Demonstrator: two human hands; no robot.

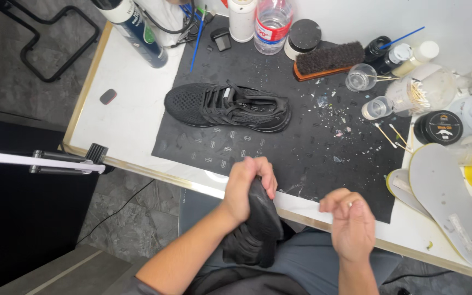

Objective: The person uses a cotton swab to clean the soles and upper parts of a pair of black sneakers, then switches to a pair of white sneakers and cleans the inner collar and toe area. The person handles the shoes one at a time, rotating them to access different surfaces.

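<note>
Over the lap, black shoe (258, 229) upright, toe up, left hand (247, 186) grip clamped around it; right hand (350, 221) loosely curled.

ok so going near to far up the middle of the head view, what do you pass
left hand gripping a black shoe over the lap → black mat → second black shoe lying on the mat → clear plastic bottle at the table's back edge
</note>
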